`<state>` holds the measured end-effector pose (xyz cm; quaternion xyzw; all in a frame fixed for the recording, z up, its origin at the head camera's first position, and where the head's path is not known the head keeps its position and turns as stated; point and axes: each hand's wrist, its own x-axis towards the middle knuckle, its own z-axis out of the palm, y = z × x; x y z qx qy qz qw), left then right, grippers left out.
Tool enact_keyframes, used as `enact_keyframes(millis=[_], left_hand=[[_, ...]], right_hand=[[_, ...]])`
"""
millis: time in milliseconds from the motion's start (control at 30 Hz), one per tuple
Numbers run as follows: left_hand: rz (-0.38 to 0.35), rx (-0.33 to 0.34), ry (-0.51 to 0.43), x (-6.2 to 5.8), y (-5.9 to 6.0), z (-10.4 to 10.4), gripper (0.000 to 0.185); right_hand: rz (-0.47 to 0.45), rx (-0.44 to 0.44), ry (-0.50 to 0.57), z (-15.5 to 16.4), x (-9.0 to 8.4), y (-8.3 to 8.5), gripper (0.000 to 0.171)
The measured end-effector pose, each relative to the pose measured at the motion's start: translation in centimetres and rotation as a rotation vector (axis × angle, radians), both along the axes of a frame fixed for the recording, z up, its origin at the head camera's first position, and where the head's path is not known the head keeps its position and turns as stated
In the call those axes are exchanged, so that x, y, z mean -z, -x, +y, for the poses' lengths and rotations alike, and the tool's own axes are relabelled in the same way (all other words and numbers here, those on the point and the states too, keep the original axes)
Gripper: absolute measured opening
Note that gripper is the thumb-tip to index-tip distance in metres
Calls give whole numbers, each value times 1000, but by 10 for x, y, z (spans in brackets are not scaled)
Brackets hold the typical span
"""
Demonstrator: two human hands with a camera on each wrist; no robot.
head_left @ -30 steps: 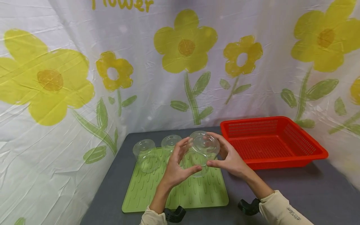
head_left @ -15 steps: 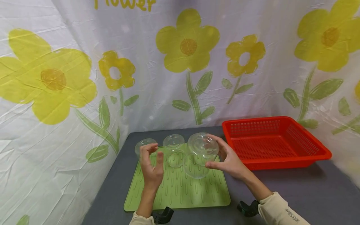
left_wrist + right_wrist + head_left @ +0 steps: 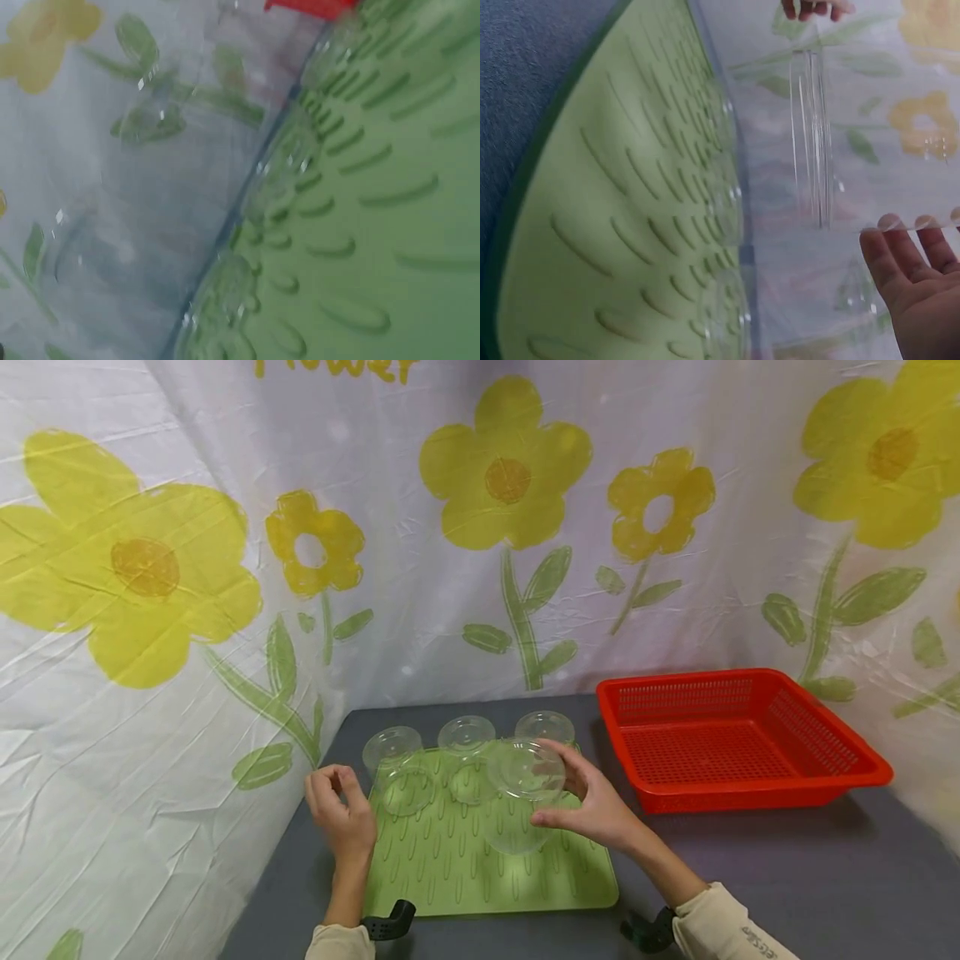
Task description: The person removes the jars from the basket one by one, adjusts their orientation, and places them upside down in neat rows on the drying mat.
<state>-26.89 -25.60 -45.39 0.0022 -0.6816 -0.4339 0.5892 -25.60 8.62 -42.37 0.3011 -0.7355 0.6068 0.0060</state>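
Since the earlier frames the left hand (image 3: 341, 814) has drawn away to the green mat's (image 3: 480, 877) left edge, fingers loosely curled, holding nothing. The right hand's (image 3: 592, 806) grip holds the clear glass (image 3: 522, 793) above the mat; base uppermost, long axis tilted, mouth toward the viewer

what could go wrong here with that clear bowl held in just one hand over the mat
1. Only the right hand holds the clear bowl, by thumb and fingertips at its edge; smooth plastic might slip and drop onto the green mat.
2. Three more clear bowls stand close behind it on the mat's far edge; lowering it carelessly may knock one over.
3. The left hand is off to the side, too far to steady it.
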Motion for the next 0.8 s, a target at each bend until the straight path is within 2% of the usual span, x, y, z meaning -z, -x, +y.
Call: enact_keyframes(millis=[133,233,333,400,467,567,633,700,800], left_hand=[[-149,-23,-27,14,-1,-13,17],[-245,4,-36,24,-3,-20,14],[-373,24,-34,31,-4,-25,13],[-512,24,-8,33,-5,-30,18],[-713,40,46,35,-6,-36,30],[-1025,128,156,37,-9,-44,52],[-1180,201,212,39,-12,-48,61],[-1261,253,248,40,-15,-49,63],[-1297,288,304,39,-19,-50,62]], right_hand=[[-29,-4,-11,-12,9,-1,92],[-51,-18,-7,-25,15,-1,93],[-73,-27,0,-39,19,-1,91],[-84,-22,-4,-50,20,-2,91],[-102,-7,-10,-61,20,-4,91],[-119,21,-29,-80,21,-6,93],[-126,27,-41,-91,22,-7,95],[-126,18,-54,-102,24,-7,96],[-122,1,-74,-115,27,-6,98]])
